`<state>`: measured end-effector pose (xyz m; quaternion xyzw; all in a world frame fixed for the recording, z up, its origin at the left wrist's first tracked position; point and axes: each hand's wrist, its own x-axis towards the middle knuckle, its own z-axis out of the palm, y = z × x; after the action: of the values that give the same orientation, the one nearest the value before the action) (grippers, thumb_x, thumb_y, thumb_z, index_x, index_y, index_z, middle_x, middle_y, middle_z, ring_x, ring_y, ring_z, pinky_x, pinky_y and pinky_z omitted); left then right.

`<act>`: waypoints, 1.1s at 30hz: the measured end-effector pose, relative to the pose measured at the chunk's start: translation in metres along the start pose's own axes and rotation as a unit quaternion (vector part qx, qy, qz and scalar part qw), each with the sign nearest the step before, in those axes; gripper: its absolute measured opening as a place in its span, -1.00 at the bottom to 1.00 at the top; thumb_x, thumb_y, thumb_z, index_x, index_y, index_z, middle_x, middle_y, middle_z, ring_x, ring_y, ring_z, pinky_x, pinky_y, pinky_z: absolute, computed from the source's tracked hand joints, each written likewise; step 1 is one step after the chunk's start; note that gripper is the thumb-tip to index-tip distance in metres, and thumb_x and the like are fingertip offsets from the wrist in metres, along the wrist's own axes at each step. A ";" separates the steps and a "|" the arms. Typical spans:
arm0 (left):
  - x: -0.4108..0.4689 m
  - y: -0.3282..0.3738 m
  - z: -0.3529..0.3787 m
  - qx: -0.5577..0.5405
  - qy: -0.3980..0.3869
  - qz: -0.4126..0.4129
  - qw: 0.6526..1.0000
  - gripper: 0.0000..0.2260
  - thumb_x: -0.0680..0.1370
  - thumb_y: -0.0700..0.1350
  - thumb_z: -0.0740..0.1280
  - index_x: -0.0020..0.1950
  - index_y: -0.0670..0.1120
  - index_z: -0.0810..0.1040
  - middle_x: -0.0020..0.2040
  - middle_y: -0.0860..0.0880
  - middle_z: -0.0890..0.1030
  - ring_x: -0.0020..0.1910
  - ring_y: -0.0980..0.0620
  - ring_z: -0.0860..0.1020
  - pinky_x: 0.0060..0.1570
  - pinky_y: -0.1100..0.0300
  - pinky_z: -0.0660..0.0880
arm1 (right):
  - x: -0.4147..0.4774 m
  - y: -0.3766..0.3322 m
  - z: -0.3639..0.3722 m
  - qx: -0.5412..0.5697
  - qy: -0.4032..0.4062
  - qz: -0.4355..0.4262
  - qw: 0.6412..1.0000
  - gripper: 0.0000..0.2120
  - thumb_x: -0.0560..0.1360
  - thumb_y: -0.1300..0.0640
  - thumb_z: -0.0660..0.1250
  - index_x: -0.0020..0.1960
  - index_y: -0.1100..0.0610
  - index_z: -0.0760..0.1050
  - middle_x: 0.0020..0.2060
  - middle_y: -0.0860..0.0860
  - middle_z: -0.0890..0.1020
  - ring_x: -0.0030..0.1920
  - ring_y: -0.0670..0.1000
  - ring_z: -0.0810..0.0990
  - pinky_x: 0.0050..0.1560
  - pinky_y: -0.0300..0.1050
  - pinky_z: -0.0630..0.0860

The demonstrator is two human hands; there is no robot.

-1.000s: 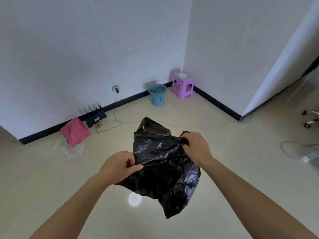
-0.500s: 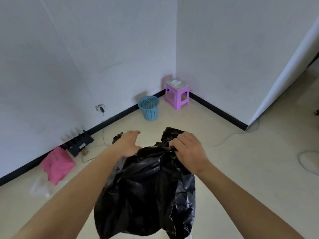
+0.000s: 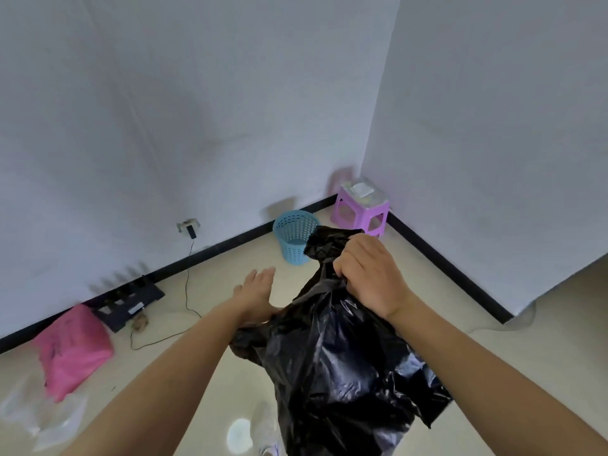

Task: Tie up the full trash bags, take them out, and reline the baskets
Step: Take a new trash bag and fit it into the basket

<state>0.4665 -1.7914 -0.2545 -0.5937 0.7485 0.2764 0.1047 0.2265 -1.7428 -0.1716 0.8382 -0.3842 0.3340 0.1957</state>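
A crumpled black trash bag point(image 3: 342, 357) hangs in front of me. My right hand point(image 3: 368, 274) grips its bunched top edge. My left hand point(image 3: 256, 292) is stretched forward with flat, straight fingers to the left of the bag, holding nothing; its wrist seems to touch the plastic. A blue mesh basket point(image 3: 295, 235) stands unlined on the floor by the far wall, just beyond the bag's top.
A purple stool point(image 3: 360, 209) with a white packet on it stands in the corner. By the left wall lie a pink bag point(image 3: 74, 352), clear plastic point(image 3: 39, 419), a black rack point(image 3: 130, 302) and a cable from a wall socket point(image 3: 188, 225).
My left hand let go of the bag and reached forward with straight fingers. My right hand lifted the bag's top higher. The view came closer to the blue basket.
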 end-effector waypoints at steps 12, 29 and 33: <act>0.249 -0.021 -0.130 -0.016 0.006 -0.027 0.999 -0.37 0.52 0.18 0.33 0.48 -0.07 0.23 0.46 -0.25 0.25 0.43 -0.22 0.24 0.39 -0.11 0.28 | 0.114 0.206 0.129 -0.003 -0.006 0.051 0.999 -0.72 0.44 0.46 0.22 -0.15 0.10 0.29 -0.33 0.10 0.48 -0.28 0.16 0.46 -0.17 0.01 0.40; 0.503 0.057 -0.255 -0.020 0.258 -0.036 0.965 -0.84 0.63 -0.09 0.14 0.15 -0.08 0.43 -0.31 -0.05 0.55 -0.38 -0.09 0.48 -0.35 0.08 0.40 | 0.189 0.493 0.332 0.164 -0.371 0.244 0.881 -0.33 0.33 0.04 0.26 0.45 0.02 0.28 0.48 0.07 0.22 0.56 0.04 0.02 0.55 0.09 -0.30; 0.535 0.036 -0.273 -0.020 0.261 -0.002 0.965 -0.80 0.64 -0.07 0.13 0.21 -0.04 0.43 -0.14 -0.04 0.61 -0.30 -0.08 0.52 -0.31 0.12 0.36 | 0.244 0.496 0.394 0.273 -0.394 0.250 0.841 -0.22 0.38 -0.16 0.05 0.59 -0.09 -0.01 0.60 0.02 -0.06 0.58 -0.02 -0.24 0.47 -0.03 -0.46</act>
<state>0.3325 -2.3778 -0.2781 -0.6485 0.7432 0.1264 -0.1058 0.1210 -2.4103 -0.2392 0.7942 -0.5186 0.1048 -0.2990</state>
